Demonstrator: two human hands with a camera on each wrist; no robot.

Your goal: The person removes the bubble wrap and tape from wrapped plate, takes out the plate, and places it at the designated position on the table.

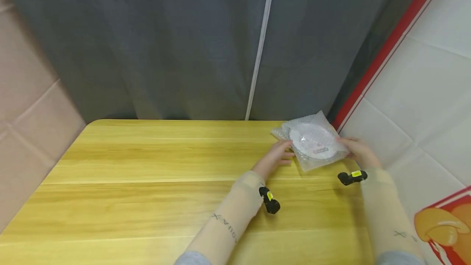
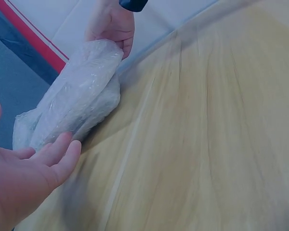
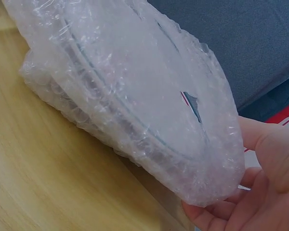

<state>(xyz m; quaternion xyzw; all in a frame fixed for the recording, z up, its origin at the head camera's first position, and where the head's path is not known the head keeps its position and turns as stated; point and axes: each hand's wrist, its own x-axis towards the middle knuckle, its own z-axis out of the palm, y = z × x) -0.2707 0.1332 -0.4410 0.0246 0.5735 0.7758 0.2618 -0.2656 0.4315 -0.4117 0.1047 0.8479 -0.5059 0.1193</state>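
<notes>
Plainly, right hand (image 1: 357, 149) in a grip on bubble-wrapped package (image 1: 312, 139), left hand (image 1: 273, 158) wide alongside.

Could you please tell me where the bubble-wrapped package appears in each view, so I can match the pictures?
Head: the package is right of centre, slightly below mid-height.
Left wrist: the package is at the upper left.
Right wrist: the package stretches from the top left past the centre.
Shared landmark: the right hand, at the package's edge each time.
</notes>
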